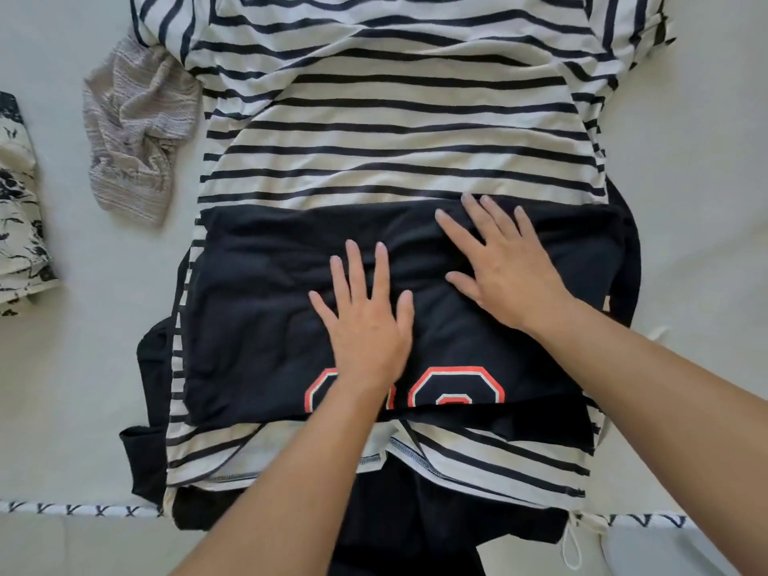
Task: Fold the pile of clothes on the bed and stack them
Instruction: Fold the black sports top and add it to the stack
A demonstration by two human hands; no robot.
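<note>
Your left hand (365,326) lay flat, fingers straight and spread, grip released, palm pressing on the folded black garment (270,326). Your right hand (505,268) lay the same way just beside it, fingers splayed toward the garment's far edge, grasping nothing. The two hands sat close but apart.

The black garment was folded into a rough rectangle, with orange-and-white outlined numerals (457,388) showing at its near edge; your left wrist covered part of one numeral. It rested on top of a striped shirt (395,110), white with dark bands, spread open on the bed (62,367) and reaching away from you. More black fabric (153,451) stuck out from under the striped shirt at the near left and near edge.

Left of the shirt lay a crumpled grey ribbed piece (133,130), touching the shirt's side. At the far left edge sat a cream cloth with dark print (16,209), well apart. A white drawstring (571,546) hung near the right corner.
</note>
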